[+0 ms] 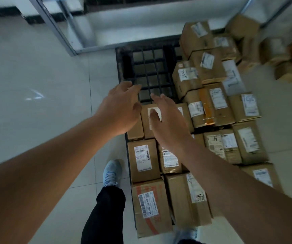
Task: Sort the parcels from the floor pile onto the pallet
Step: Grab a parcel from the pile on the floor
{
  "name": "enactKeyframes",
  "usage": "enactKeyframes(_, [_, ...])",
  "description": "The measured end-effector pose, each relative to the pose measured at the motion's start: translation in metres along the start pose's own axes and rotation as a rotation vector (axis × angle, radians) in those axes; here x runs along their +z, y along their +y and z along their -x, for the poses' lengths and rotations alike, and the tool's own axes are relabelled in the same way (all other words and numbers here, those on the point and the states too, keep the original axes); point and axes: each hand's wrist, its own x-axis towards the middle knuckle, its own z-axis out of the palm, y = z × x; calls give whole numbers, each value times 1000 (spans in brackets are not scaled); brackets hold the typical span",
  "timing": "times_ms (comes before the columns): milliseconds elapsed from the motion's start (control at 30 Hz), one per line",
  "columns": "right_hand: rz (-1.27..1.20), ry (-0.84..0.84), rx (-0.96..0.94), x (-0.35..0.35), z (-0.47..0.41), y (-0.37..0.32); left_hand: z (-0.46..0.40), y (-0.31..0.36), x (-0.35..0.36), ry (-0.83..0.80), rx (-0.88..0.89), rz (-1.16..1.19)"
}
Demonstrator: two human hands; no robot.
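Below, a pale tiled floor (36, 85) fills the left of the view, and a black grid pallet (148, 67) lies at centre, bare at its far left corner and otherwise packed with brown cardboard parcels. More parcels, the floor pile (273, 55), sit blurred at far right. Both bare arms reach forward over a small labelled box (148, 120) at the near edge of the bare grid. The left hand (120, 110) and right hand (168, 120) hover with fingers spread and relaxed, holding nothing. The box looks light and stiff, with slick taped faces; gripping its two opposite sides seems safest.
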Motion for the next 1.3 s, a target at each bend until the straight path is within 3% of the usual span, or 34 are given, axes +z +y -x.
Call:
enactKeyframes(400, [269, 67, -312, -234, 218, -99, 210, 217, -182, 211, 148, -219])
enactKeyframes(667, [371, 180, -338, -344, 358, -164, 332, 301, -282, 317, 274, -292])
enactKeyframes(1000, [409, 326, -165, -372, 538, -176, 435, 374, -313, 248, 567, -307])
enactKeyframes(1300, [492, 470, -56, -472, 652, -120, 488, 527, -292, 212, 771, -285])
